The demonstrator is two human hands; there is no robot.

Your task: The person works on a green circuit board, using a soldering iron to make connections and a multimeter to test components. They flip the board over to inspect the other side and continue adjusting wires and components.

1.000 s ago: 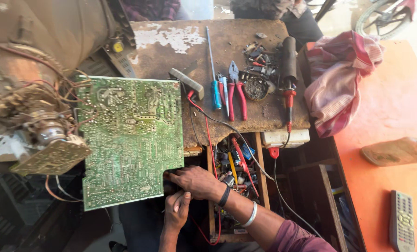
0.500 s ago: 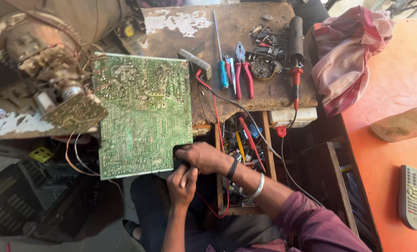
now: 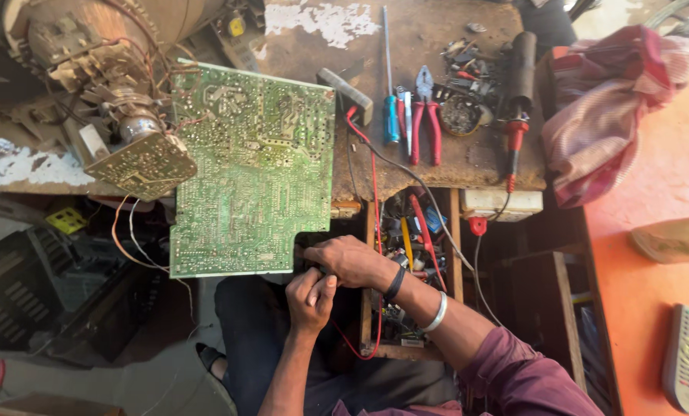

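Head view: a large green circuit board [image 3: 248,166] lies solder side up, its far part on the worn brown table [image 3: 437,166] and its near edge hanging over the person's lap. Both hands meet at the board's near right corner. The right hand [image 3: 350,260] lies knuckles up over that corner, fingers curled; what it grips is hidden beneath it. The left hand [image 3: 311,296] is closed just below, fingertips pressed against the right hand, and whether it holds anything cannot be told. A red wire [image 3: 376,231] runs from the table down past the right wrist. Farther right on the table lie red-handled pliers [image 3: 427,112], a blue-handled screwdriver [image 3: 389,85] and a soldering iron [image 3: 518,100]. A grey remote control [image 3: 687,356] sits near right, partly cut off.
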